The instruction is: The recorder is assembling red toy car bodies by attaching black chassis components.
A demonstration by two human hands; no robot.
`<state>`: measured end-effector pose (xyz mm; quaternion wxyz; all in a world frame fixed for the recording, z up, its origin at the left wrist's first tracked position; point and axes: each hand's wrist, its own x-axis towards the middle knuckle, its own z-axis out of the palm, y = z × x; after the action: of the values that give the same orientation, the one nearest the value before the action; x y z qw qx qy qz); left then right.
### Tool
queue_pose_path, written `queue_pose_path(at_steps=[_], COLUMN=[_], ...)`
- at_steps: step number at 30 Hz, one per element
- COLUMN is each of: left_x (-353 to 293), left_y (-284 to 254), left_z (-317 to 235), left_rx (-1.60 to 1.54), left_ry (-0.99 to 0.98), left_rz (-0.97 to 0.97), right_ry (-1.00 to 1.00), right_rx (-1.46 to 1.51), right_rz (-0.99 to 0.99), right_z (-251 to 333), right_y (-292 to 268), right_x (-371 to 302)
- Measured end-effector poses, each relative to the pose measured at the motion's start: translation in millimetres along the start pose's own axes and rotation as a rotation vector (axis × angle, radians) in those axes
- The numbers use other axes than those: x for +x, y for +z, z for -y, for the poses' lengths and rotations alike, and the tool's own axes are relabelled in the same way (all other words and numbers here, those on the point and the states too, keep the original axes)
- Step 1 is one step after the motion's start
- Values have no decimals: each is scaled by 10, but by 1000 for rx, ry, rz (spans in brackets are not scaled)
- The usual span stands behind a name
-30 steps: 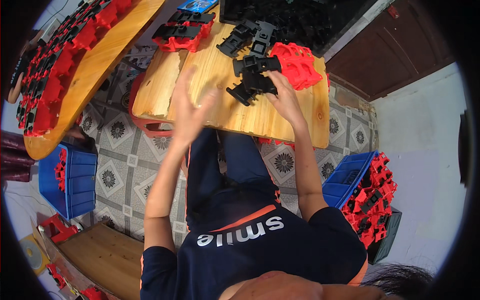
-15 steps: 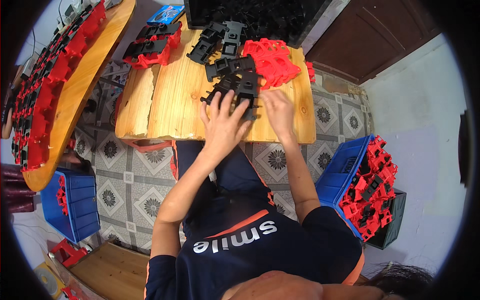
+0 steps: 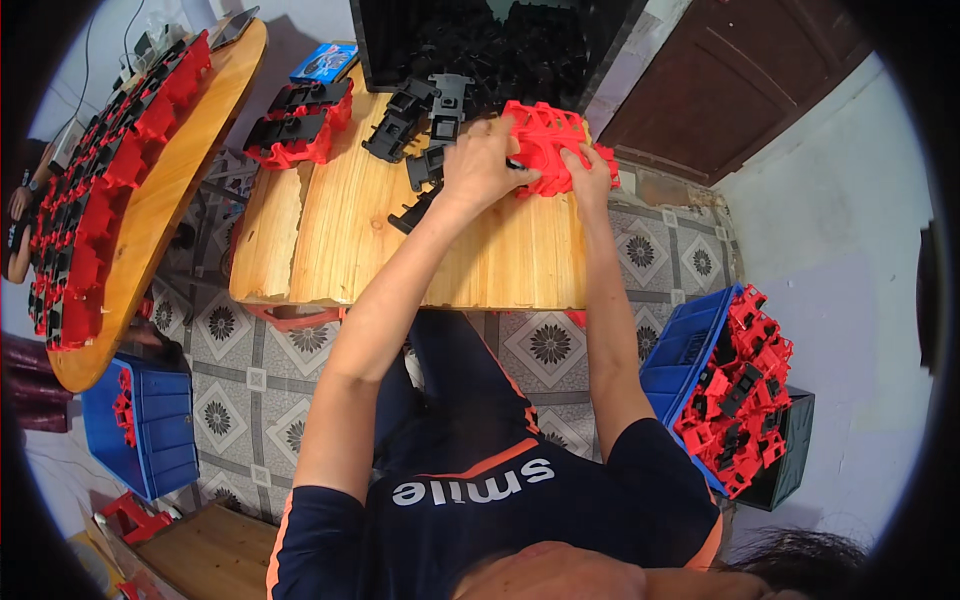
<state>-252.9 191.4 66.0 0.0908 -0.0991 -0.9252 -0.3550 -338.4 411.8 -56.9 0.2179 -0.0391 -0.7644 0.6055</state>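
A red plastic frame piece [image 3: 545,150] with several openings lies at the table's right side, beside other red parts. My left hand [image 3: 482,168] is curled over its left end, with the fingers at the upper edge and the thumb below. A bit of black shows between that hand and the red; what it belongs to is mostly hidden. My right hand [image 3: 588,180] grips the right end of the red piece, thumb on top. Just left of my left hand, black plastic brackets [image 3: 398,122] lie loosely grouped, partly hidden by the hand and wrist.
A large black bin [image 3: 375,50] of black parts stands at the table's far edge. Joined red-and-black pieces [image 3: 300,125] sit at the far left. Rows of them line another table [image 3: 230,85]. A blue crate [image 3: 690,335] of such pieces is at right; another person's arm shows far left.
Both my hands have moved away from me, from the black brackets to the red frame piece; the left also went right. The black bracket under my left hand earlier is no longer plainly visible.
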Motion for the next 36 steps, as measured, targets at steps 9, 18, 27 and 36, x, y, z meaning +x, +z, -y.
queue_pose_path(at_steps=[9,18,27,36], left_x=[-343,93,-1116,-2619], left_y=[-36,111,-1107,-1021], left_z=[575,528,910,1187], left_rx=[580,-663,-1496,-1629], left_ry=[568,-301,-654,-667], left_rz=[60,-89,-424,-329], right_ry=[1,-52,345,-303], right_rx=[320,324,281,-94], right_rz=[-109,3,244,350], right_z=[525,909,435,1326], right_y=[-183,150,91,256], right_x=[-233,-763,-18,-613])
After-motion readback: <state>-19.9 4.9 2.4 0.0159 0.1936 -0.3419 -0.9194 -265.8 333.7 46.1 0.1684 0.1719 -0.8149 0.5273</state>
